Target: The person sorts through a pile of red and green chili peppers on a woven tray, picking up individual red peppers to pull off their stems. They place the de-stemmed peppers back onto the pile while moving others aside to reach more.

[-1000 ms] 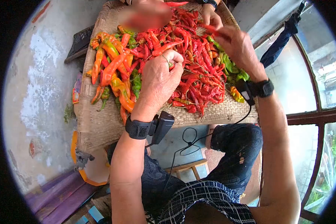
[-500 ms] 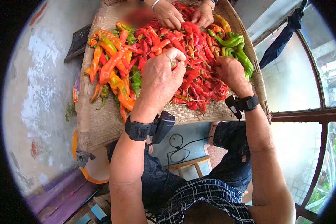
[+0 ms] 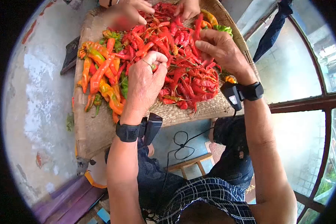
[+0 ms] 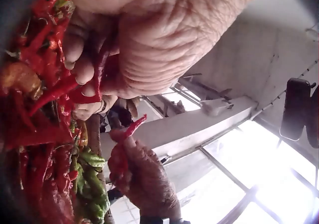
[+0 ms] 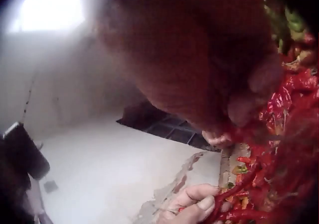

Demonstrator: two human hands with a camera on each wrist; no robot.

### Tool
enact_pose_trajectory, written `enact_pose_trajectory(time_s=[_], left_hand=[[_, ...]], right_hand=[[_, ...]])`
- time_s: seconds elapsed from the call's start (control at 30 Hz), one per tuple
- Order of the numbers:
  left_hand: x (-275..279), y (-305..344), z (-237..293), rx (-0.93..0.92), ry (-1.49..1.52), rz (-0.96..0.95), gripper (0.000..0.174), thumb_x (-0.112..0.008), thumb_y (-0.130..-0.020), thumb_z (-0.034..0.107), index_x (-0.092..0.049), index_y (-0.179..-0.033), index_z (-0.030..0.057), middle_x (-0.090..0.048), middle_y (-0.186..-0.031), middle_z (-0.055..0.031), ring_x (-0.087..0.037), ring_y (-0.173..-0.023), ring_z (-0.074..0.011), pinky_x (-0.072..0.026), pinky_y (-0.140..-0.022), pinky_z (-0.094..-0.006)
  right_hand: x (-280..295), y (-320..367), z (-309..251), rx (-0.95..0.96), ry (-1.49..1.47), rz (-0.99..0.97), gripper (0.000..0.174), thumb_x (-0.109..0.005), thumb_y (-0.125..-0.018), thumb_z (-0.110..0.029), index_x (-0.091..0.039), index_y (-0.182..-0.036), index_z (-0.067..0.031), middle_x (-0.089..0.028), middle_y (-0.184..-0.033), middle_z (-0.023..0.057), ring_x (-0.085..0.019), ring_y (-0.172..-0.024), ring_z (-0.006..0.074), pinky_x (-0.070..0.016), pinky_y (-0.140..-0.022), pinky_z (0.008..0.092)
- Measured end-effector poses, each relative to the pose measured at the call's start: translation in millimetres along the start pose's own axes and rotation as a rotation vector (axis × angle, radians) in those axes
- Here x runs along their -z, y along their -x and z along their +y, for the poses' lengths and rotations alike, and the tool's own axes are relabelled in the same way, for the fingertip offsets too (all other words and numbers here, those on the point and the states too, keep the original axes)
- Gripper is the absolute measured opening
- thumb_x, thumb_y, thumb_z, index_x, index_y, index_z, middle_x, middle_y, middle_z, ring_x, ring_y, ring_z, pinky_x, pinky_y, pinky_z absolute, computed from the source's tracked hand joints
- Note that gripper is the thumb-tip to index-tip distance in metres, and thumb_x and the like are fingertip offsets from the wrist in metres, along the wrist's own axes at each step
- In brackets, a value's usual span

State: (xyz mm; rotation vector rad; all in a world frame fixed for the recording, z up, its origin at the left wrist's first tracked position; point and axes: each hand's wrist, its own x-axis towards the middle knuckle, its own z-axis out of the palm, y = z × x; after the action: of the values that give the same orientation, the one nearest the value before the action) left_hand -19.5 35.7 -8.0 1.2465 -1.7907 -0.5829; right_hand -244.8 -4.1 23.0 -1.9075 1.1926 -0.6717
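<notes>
Red peppers (image 3: 203, 84) lie heaped on a woven tray (image 3: 97, 130). Over the near side of the heap, my left hand (image 3: 142, 82) curls round red peppers, a green stem end showing at its fingers. The left wrist view shows dark red peppers (image 4: 102, 67) in that left hand (image 4: 164, 40). Above the heap's right side, my right hand (image 3: 227, 52) pinches an upright red pepper (image 3: 198, 26) between thumb and fingers. The right wrist view has my right hand (image 5: 199, 50) dark and blurred, with my left hand (image 5: 192, 206) below it, holding a long red pepper (image 5: 237, 190).
Orange and yellow-green peppers (image 3: 108, 91) lie at the tray's left. Green peppers (image 3: 224, 29) are by its right rim. Another person's hands (image 3: 188, 8) work at the far side. Windows (image 3: 298, 63) stand to the right, a wall (image 3: 44, 93) to the left.
My right hand has risen from beside the green peppers and now holds a red pepper up. My left hand keeps its grip. The other person's hands have moved apart, and the head view has shifted slightly.
</notes>
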Motion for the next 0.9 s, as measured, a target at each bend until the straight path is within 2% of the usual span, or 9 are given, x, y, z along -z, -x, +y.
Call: enact_pose_trajectory(time_s=[0.07, 0.1, 0.2, 0.33, 0.47, 0.57, 0.73, 0.83, 0.9], left_hand=[[0.4, -1.3, 0.2, 0.011, 0.004, -0.003, 0.011, -0.060, -0.083, 0.010, -0.063, -0.091, 0.0017, -0.067, -0.079, -0.0137, -0.066, -0.072, -0.0258, -0.0497, -0.067, -0.0347], [1.3, -1.7, 0.7, 0.025, 0.013, -0.004, 0.012, -0.060, -0.084, 0.010, -0.064, -0.091, 0.0017, -0.068, -0.080, -0.0135, -0.066, -0.072, -0.0257, -0.0497, -0.068, -0.0346], [3.2, -1.4, 0.9, 0.045, 0.025, 0.003, 0.012, -0.060, -0.084, 0.010, -0.064, -0.092, 0.0015, -0.068, -0.080, -0.0134, -0.066, -0.072, -0.0255, -0.0498, -0.067, -0.0344], [5.6, -2.7, 0.4, -0.013, 0.012, 0.035, 0.012, -0.059, -0.084, 0.010, -0.064, -0.092, 0.0013, -0.068, -0.079, -0.0133, -0.066, -0.071, -0.0253, -0.0498, -0.066, -0.0338], [10.2, -3.0, 5.2, 0.048, 0.063, 0.026, 0.011, -0.060, -0.084, 0.009, -0.063, -0.091, 0.0015, -0.067, -0.079, -0.0130, -0.066, -0.070, -0.0247, -0.0499, -0.066, -0.0335], [9.7, -3.5, 3.6, 0.090, 0.067, 0.000, 0.012, -0.061, -0.085, 0.011, -0.064, -0.093, 0.0019, -0.067, -0.082, -0.0063, -0.062, -0.081, -0.0134, -0.0482, -0.076, -0.0277], [7.9, -2.0, 7.4, 0.082, 0.025, -0.035, 0.012, -0.061, -0.085, 0.011, -0.064, -0.093, 0.0016, -0.066, -0.081, -0.0075, -0.063, -0.080, -0.0152, -0.0482, -0.076, -0.0283], [5.3, -2.3, 3.0, -0.030, 0.022, 0.024, 0.011, -0.059, -0.084, 0.008, -0.063, -0.091, 0.0009, -0.068, -0.081, -0.0135, -0.066, -0.073, -0.0264, -0.0503, -0.069, -0.0347], [4.9, -2.0, 0.0, -0.035, 0.023, 0.032, 0.011, -0.059, -0.084, 0.008, -0.063, -0.091, 0.0008, -0.068, -0.081, -0.0136, -0.066, -0.073, -0.0265, -0.0501, -0.069, -0.0347]], right_hand=[[-16.8, -12.8, 14.5, 0.331, -0.214, 0.380, 0.033, -0.062, -0.091, -0.023, -0.057, -0.111, 0.0038, -0.066, -0.085, 0.0150, -0.062, -0.069, 0.0166, -0.0504, -0.061, 0.0306], [-17.8, -17.6, 26.9, 0.287, 0.245, 0.437, 0.048, -0.060, -0.094, -0.023, -0.045, -0.133, -0.0005, -0.061, -0.117, 0.0188, -0.063, -0.098, 0.0197, -0.0509, -0.083, 0.0315], [-24.6, -15.5, 40.8, 0.425, 0.707, 0.233, 0.039, -0.059, -0.083, -0.002, -0.055, -0.122, -0.0023, -0.061, -0.103, 0.0200, -0.060, -0.096, 0.0341, -0.0504, -0.081, 0.0379], [-31.9, -6.0, 46.7, 0.337, 0.579, 0.089, 0.027, -0.061, -0.077, -0.006, -0.062, -0.104, -0.0034, -0.061, -0.103, 0.0190, -0.059, -0.094, 0.0364, -0.0497, -0.080, 0.0419], [-24.2, -4.7, 34.9, 0.391, 0.418, 0.106, 0.015, -0.062, -0.079, -0.001, -0.062, -0.094, -0.0007, -0.062, -0.089, 0.0122, -0.061, -0.082, 0.0267, -0.0491, -0.073, 0.0347], [-16.1, 2.0, 19.4, 0.143, 0.145, 0.102, 0.012, -0.067, -0.083, -0.008, -0.062, -0.091, 0.0000, -0.062, -0.077, 0.0064, -0.058, -0.072, 0.0118, -0.0493, -0.070, 0.0281], [-5.9, 9.7, 12.1, 0.167, -0.027, 0.168, 0.015, -0.067, -0.088, -0.013, -0.063, -0.093, 0.0001, -0.060, -0.078, -0.0025, -0.054, -0.076, 0.0062, -0.0477, -0.069, 0.0247], [0.9, 13.5, 14.1, 0.070, -0.542, 0.105, 0.011, -0.067, -0.088, -0.016, -0.065, -0.093, -0.0055, -0.060, -0.075, -0.0028, -0.050, -0.063, 0.0021, -0.0423, -0.056, 0.0187], [5.8, 18.6, 17.3, 0.055, -0.558, -0.023, 0.011, -0.065, -0.089, -0.015, -0.064, -0.093, -0.0049, -0.061, -0.075, -0.0017, -0.049, -0.058, 0.0027, -0.0400, -0.052, 0.0180]])
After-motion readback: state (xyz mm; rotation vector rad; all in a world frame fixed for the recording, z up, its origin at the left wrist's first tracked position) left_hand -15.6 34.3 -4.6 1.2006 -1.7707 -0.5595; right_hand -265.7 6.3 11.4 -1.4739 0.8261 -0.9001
